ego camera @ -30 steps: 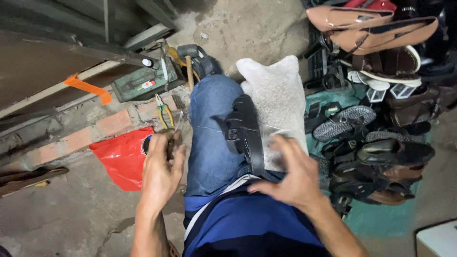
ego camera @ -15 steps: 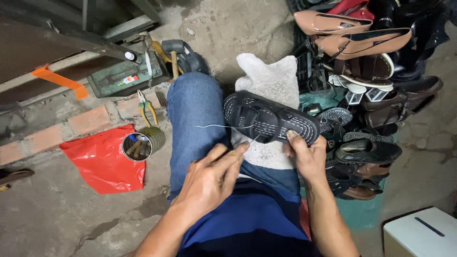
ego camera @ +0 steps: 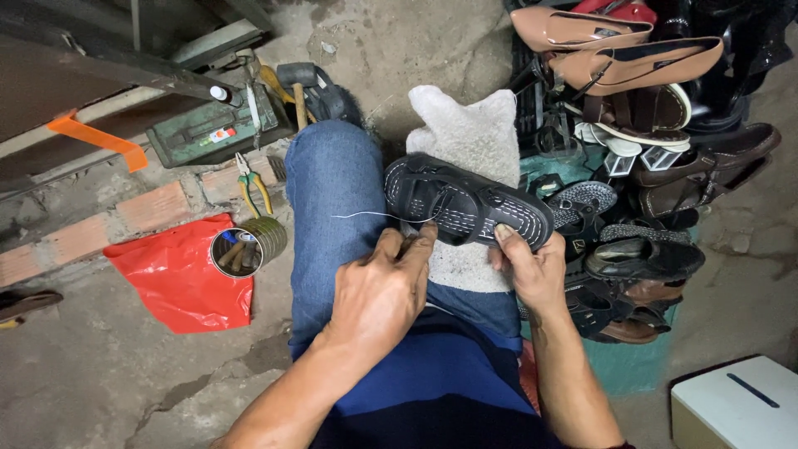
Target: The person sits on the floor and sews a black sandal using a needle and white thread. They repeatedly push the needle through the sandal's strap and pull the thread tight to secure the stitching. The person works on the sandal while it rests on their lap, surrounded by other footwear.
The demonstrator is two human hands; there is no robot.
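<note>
Head view: sandal stitching on the lap.
Right hand [ego camera: 532, 270] clamps the black sandal [ego camera: 467, 204] over a white towel [ego camera: 467, 141]; left hand [ego camera: 384, 291] pinches a pale thread [ego camera: 366, 214] beside it, above the blue-jeaned knee [ego camera: 328, 187].

The fingertips of the left hand [ego camera: 378, 291] are curled under, so whatever they pinch at the end of the thin white thread [ego camera: 374, 214] cannot be made out; no needle can be told. The right hand [ego camera: 536, 270] covers the near end of the black rubber sandal [ego camera: 465, 204]. The small white box with a dark slot [ego camera: 736, 407] is cut off by the lower right corner. The pile of brown and black shoes [ego camera: 648, 166] runs past the top and right edges. Contents of the round metal tin [ego camera: 237, 249] are too small to identify. The brown shoe on the floor [ego camera: 25, 303] is cropped by the left edge.
</note>
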